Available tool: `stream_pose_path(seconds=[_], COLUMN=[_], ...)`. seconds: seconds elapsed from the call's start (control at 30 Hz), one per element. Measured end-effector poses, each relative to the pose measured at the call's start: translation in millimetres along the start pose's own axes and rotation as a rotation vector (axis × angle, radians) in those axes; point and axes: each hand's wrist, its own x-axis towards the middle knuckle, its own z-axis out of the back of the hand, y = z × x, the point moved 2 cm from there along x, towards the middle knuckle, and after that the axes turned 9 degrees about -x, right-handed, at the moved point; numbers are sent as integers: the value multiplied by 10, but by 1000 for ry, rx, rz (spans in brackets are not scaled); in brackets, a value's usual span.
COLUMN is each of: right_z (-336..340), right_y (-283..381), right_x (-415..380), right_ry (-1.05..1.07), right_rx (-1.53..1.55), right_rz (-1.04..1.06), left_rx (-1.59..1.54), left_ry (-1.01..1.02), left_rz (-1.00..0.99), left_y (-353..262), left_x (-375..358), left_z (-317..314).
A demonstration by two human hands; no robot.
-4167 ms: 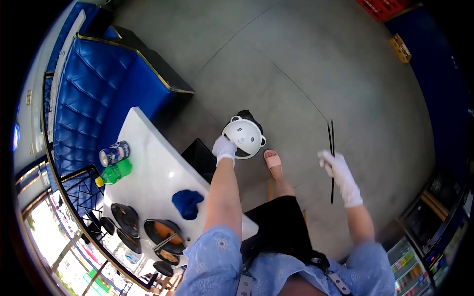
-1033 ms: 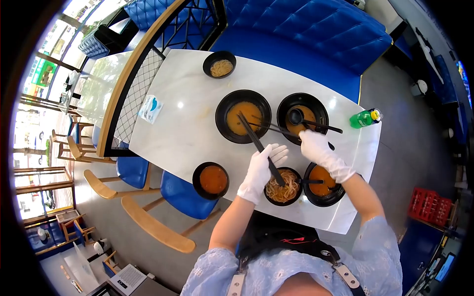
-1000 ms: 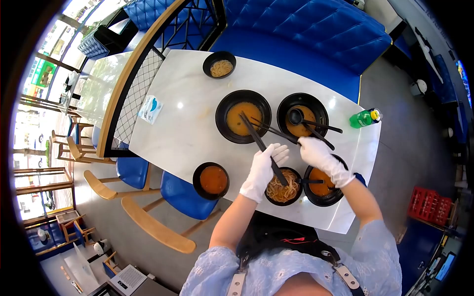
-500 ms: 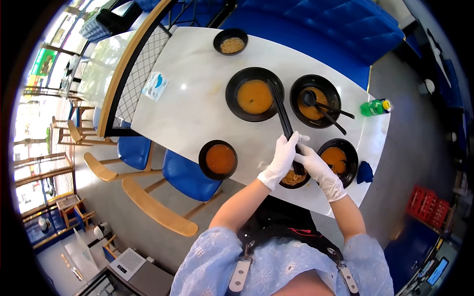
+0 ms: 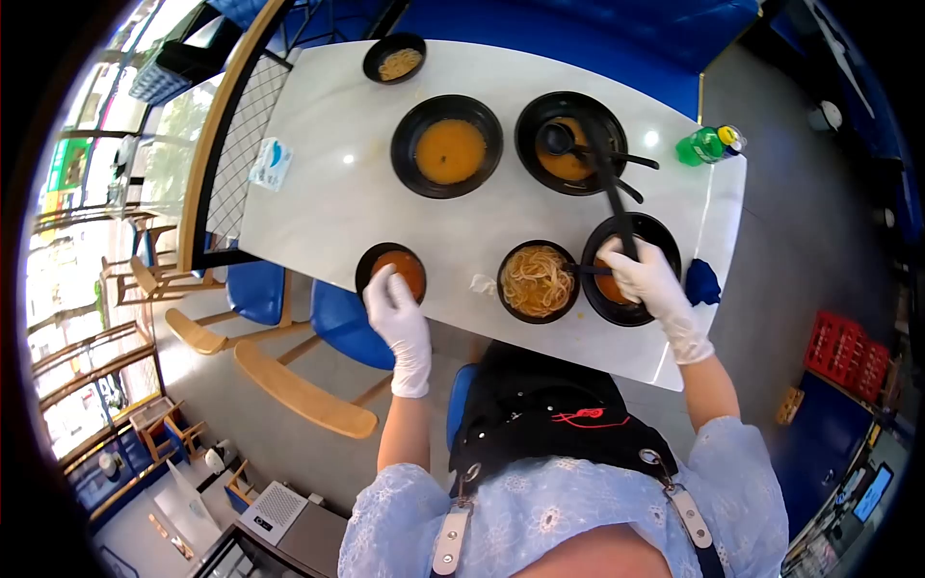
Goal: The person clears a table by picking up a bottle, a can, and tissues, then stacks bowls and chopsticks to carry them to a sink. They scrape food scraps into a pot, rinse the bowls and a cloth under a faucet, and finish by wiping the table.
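Count: black bowls, 6. Two hold noodles: one at the near edge (image 5: 537, 319), one at the far edge (image 5: 390, 43). Four hold orange to red-orange soup: a large broth bowl (image 5: 403, 146), a ladle bowl (image 5: 525, 140), a near right bowl (image 5: 602, 233) and a small soup bowl (image 5: 364, 270).

Hands: 2, white-gloved. Right hand (image 5: 647, 275), over the near right bowl, fingers closed round the lower end of black chopsticks (image 5: 612, 193), which point away toward the ladle bowl. Left hand (image 5: 395, 313), fingers half curled, at the small soup bowl's near rim; cannot tell whether it grips it.

Also on table: green bottle, 1 (image 5: 701, 146); blue cloth, 1 (image 5: 703, 282); packet, 1 (image 5: 271, 164); crumpled white tissue, 1 (image 5: 482, 283).

Surface: white marbled table (image 5: 337, 207). Room: blue bench (image 5: 578, 39) along far side, wood-backed blue chairs at left, grey floor, windows far left, red crates (image 5: 848, 354) at right.

Unclear: chopstick number (blurred, overlapping); a second dark handle (image 5: 631, 193) beside the ladle (image 5: 556, 140), its head obscured; dark utensil (image 5: 586, 271) between near noodle bowl and near right bowl, one end hidden by right hand. Bench cut off at top.
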Motion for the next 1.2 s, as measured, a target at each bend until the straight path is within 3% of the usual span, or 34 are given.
stream_pose_path(seconds=[0.1, 0.17, 0.2, 0.3, 0.53, 0.77, 0.87, 1.0, 1.13, 1.2], right_z=[217, 273, 284, 309, 590, 827, 844, 755, 612, 547], right_y=[-114, -233, -285, -446, -608, -827, -901, -915, -858, -842], right_x=[-192, -301, -339, -437, -828, -1075, -1178, -1197, -1168, -1118], right_ry=[-124, -128, -122, -165, -299, -417, -443, -477, -529, -532], right_rx=[-80, -71, -70, -34, 22, 115, 136, 146, 140, 159], right_rz=[-5, 6, 13, 2, 62, 63, 64, -13, 4, 16], left_rx=[311, 178, -16, -145, -174, -292, -571, -867, -900, -770], left_ry=[-262, -50, 44, 221, 251, 326, 549, 484, 489, 552], left_rz=[-6, 196, 515, 795, 707, 666, 692, 699, 648, 584], left_y=[433, 1284, 862, 1101, 1238, 584, 519, 127, -229, -279], left_x=[165, 315, 275, 362, 400, 431, 582, 628, 855, 1050], left_z=[539, 829, 758, 739, 662, 499, 372, 24, -276, -405])
